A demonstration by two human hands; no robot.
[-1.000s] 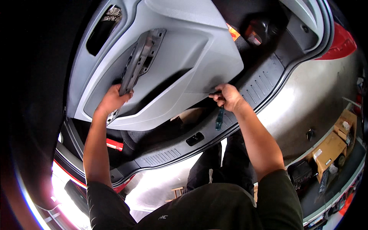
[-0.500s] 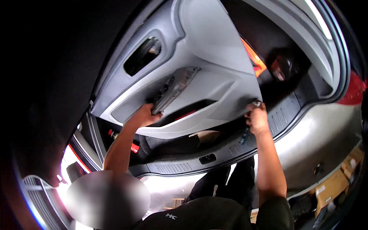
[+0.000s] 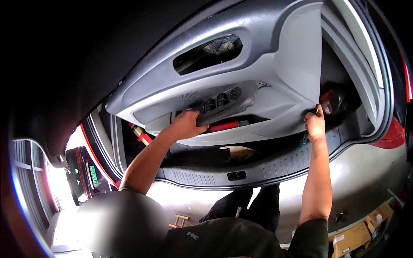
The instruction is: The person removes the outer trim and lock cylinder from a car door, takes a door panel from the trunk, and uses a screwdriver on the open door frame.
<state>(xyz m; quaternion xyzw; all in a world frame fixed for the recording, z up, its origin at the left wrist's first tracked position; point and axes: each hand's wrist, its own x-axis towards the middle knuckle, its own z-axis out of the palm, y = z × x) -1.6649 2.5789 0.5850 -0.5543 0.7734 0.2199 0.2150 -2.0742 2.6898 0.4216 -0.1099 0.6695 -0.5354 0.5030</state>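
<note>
- My dark shirt and trousers fill the lower edge, and both forearms rise from there toward the open boot of the car.
- My left hand (image 3: 186, 124) has its grip closed under the dark switch block (image 3: 223, 103) of the grey door panel (image 3: 258, 64); the fingers curl out of sight beneath it, which looks like a way to carry the panel's weight from below.
- My right hand (image 3: 315, 124) has its grip pinched shut on the panel's right edge, with the arm nearly straight, seemingly to steady that end and keep the panel level.
- The door panel hangs between my hands, its trimmed side toward me, held over the boot sill (image 3: 258, 170) and clear of it.
- A small blue-green thing shows just below my right hand; I cannot tell what it is.
- Under the panel, on the boot floor, lie a red cylinder (image 3: 142, 135) at the left and a pale scrap (image 3: 238, 151) near the middle.
- Farther off, cardboard boxes (image 3: 357, 236) sit on the workshop floor at the lower right.
</note>
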